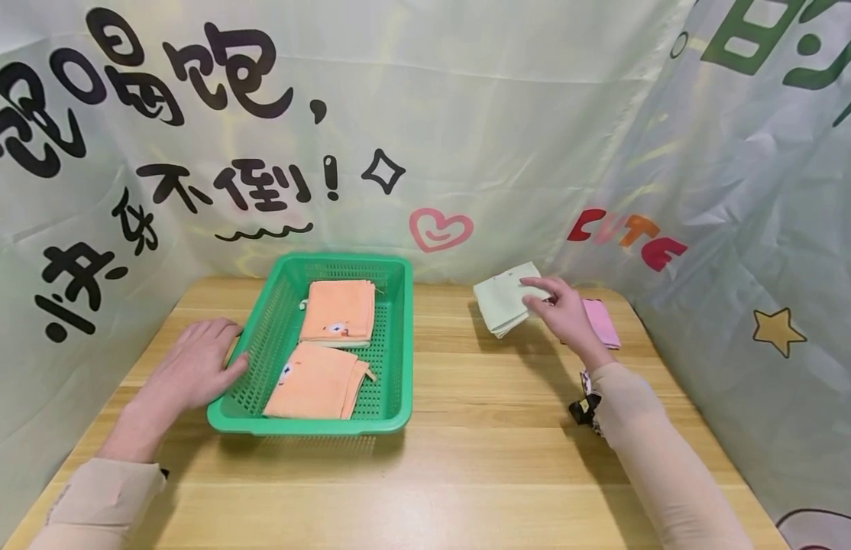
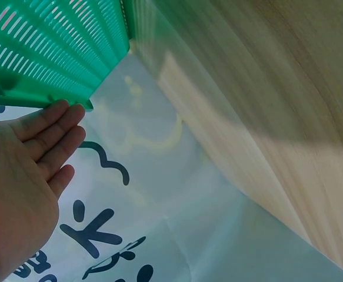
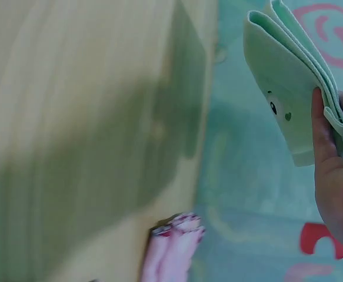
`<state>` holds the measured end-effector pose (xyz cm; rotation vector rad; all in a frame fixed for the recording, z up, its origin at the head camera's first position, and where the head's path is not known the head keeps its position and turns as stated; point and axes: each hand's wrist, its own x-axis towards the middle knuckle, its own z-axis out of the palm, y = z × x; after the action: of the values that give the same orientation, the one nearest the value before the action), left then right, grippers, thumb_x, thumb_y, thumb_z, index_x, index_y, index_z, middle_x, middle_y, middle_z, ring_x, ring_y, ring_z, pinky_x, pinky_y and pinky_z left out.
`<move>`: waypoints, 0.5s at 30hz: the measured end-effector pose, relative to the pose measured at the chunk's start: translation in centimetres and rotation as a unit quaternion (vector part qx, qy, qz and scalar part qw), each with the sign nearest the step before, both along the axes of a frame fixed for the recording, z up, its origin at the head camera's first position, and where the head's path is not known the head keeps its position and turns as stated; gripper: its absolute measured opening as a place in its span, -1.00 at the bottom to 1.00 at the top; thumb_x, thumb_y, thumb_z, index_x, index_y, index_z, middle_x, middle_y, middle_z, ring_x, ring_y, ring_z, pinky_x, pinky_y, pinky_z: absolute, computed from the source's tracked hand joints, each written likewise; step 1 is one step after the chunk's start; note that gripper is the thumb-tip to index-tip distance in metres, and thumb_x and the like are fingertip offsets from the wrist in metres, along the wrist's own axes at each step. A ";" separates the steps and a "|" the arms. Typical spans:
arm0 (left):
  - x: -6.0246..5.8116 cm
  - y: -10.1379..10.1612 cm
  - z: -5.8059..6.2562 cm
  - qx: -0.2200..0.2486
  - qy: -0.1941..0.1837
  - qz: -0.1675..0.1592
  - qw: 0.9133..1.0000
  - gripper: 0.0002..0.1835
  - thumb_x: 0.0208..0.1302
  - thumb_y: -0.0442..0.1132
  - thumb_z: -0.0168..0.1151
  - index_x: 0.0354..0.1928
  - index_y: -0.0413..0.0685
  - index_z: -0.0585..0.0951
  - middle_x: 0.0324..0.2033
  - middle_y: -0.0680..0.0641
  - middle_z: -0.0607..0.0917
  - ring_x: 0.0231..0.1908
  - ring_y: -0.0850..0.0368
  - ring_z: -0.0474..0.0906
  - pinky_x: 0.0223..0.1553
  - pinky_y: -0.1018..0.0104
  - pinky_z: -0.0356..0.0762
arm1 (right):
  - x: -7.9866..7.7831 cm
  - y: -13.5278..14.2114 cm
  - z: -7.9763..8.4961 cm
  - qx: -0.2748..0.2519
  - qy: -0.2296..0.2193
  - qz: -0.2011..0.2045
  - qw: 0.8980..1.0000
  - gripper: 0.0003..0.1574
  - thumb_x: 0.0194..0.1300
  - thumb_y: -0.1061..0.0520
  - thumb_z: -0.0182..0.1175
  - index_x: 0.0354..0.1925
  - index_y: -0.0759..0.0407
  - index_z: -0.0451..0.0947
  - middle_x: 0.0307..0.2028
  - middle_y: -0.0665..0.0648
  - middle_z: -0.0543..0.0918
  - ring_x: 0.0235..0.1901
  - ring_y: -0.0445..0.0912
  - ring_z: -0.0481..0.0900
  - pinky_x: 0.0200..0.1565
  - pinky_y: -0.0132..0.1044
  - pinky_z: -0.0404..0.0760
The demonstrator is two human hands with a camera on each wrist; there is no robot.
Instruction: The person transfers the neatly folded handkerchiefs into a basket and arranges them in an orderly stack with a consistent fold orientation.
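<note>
My right hand (image 1: pixel 564 312) pinches a folded pale green towel (image 1: pixel 504 296) by its edge, lifted a little over the table's back right. In the right wrist view the towel (image 3: pixel 289 82) shows several layers, a small printed face and a hanging loop. My left hand (image 1: pixel 195 360) rests at the left rim of a green plastic basket (image 1: pixel 406 344), its fingers straight against the outside wall. Inside the basket lie two folded orange towels, one at the back (image 1: pixel 339 309) and one at the front (image 1: pixel 314 384). Pale green fabric peeks out under the back one.
A folded pink towel (image 1: pixel 600 324) lies on the wooden table (image 1: pixel 460 473) at the right, partly behind my right hand. Printed cloth walls (image 1: pixel 522 137) enclose the table at the back and on both sides.
</note>
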<state>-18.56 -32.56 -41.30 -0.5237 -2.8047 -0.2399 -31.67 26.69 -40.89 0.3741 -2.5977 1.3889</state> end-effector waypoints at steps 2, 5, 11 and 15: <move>0.0 0.0 0.0 0.001 -0.003 0.001 1.000 -0.50 0.37 -0.12 0.15 0.11 -0.47 0.53 0.07 -0.39 0.58 0.14 -0.39 0.43 0.29 -0.31 0.27 | 0.2 -0.5 0.7 0.001 0.016 0.012 1.000 -0.50 0.48 0.03 0.29 0.31 0.09 0.61 0.21 0.24 0.53 -0.34 -0.15 0.44 -0.38 -0.43 0.50; 0.0 0.0 0.0 0.000 -0.007 0.003 1.000 -0.50 0.38 -0.12 0.15 0.13 -0.47 0.52 0.08 -0.39 0.57 0.15 -0.40 0.42 0.30 -0.32 0.26 | 0.4 -1.4 1.7 -0.006 0.042 0.035 0.999 -0.51 0.47 0.12 0.29 0.31 0.17 0.60 0.21 0.26 0.53 -0.25 -0.16 0.47 -0.33 -0.49 0.51; 0.1 0.0 0.0 0.003 -0.005 0.002 1.000 -0.50 0.37 -0.12 0.15 0.11 -0.46 0.54 0.07 -0.39 0.58 0.14 -0.39 0.43 0.29 -0.30 0.28 | 1.2 -3.5 4.2 -0.030 0.063 0.073 0.995 -0.53 0.44 0.20 0.31 0.28 0.18 0.63 0.13 0.21 0.53 -0.18 -0.16 0.54 -0.29 -0.53 0.56; 0.1 0.0 0.0 0.006 0.000 0.000 1.000 -0.51 0.35 -0.13 0.16 0.10 -0.46 0.55 0.06 -0.39 0.59 0.13 -0.39 0.44 0.27 -0.30 0.30 | 1.6 -5.1 5.7 -0.058 0.063 0.101 0.991 -0.55 0.42 0.26 0.31 0.25 0.26 0.63 0.10 0.21 0.51 -0.18 -0.17 0.57 -0.26 -0.52 0.62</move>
<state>-18.46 -32.52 -41.28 -0.5198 -2.8015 -0.2558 -30.11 21.58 -35.24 0.7007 -2.4190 1.5164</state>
